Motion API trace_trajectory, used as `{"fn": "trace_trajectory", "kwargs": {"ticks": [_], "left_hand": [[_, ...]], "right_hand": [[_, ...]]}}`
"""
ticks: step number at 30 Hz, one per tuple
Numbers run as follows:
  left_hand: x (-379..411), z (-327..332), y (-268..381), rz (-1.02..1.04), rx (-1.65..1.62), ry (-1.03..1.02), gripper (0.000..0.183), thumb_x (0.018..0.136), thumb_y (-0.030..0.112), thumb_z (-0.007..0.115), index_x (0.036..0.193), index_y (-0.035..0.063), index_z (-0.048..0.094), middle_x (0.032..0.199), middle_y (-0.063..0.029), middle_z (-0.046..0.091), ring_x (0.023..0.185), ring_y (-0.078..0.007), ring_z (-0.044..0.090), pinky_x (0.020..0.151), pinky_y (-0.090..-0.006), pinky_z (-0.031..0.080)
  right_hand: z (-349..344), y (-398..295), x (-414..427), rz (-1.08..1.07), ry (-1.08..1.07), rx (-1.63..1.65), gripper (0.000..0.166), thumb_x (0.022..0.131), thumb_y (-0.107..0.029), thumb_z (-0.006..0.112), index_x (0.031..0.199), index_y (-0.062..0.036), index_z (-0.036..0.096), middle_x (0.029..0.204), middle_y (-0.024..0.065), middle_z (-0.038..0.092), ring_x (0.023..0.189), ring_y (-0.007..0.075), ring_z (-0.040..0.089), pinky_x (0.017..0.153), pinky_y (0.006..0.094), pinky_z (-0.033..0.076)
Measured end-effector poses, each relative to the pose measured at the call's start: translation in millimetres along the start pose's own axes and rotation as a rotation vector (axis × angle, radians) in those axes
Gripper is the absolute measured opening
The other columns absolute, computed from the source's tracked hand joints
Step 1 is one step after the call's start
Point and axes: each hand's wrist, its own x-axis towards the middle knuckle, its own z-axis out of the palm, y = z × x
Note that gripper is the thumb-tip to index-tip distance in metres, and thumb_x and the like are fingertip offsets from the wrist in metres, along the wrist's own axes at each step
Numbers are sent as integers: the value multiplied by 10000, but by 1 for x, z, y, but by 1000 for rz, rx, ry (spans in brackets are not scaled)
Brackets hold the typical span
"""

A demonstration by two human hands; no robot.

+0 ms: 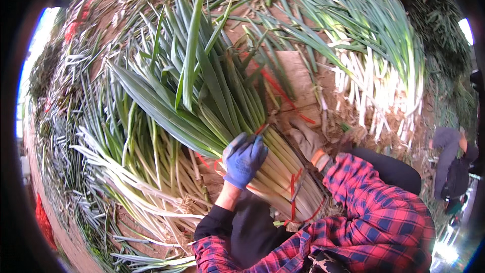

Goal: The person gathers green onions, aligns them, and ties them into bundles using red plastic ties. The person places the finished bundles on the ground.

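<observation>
A large bundle of leeks or thick green onions (280, 163) lies slantwise before me, its leaves (197, 68) fanning towards the upper left. My left hand (245, 157), in a blue-coated glove, is closed on a red tie (260, 129) across the bundle's middle. Beside the bundle's right edge is my right hand (307, 139) in a pale glove; its fingertips are blurred, and I cannot tell whether they hold anything. More red ties (293, 191) wrap the white stalks near the root end. A thin dark bar (299, 155) runs along the right side.
Loose green onions (151, 182) lie on the left, and another pile (379, 72) is at the upper right. A red strip (284, 93) rests by a flat pale board (295, 76). Leaf scraps cover the ground. Another person (451, 163) is at the far right.
</observation>
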Motion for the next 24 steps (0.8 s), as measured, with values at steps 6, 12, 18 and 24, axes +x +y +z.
{"fn": "trace_trajectory", "kwargs": {"ticks": [6, 12, 18, 24], "left_hand": [[-13, -5, -7, -31, -44, -60, 307, 744, 216, 714, 1021, 88, 677, 800, -14, 672, 773, -153, 656, 886, -343, 486], [35, -5, -39, 105, -42, -4, 259, 708, 228, 735, 946, 144, 680, 721, -33, 655, 708, -225, 656, 784, -362, 521], [138, 21, -145, -51, 97, -637, 184, 802, 302, 632, 902, 170, 713, 758, -86, 675, 680, -321, 645, 659, -443, 519], [156, -15, -201, -153, 260, -560, 345, 875, 348, 581, 1164, 177, 664, 1286, -61, 578, 1280, -273, 459, 1067, -462, 348]], "right_hand": [[125, -77, 175, -132, 58, -74, 656, 881, -379, 590, 1390, -7, 409, 1395, 284, 434, 1347, 388, 371, 1104, 405, 330], [153, -140, 288, -193, -455, -330, 477, 867, -438, 554, 1155, -65, 631, 1177, 255, 591, 1155, 385, 552, 984, 422, 432], [145, -111, 343, -574, -555, -683, 402, 848, -334, 604, 1164, -88, 643, 1196, 203, 627, 1091, 387, 609, 906, 427, 503], [44, -94, 280, -353, 163, 433, 292, 958, -220, 503, 1157, -27, 595, 884, 95, 668, 792, 181, 623, 724, 283, 513]]}}
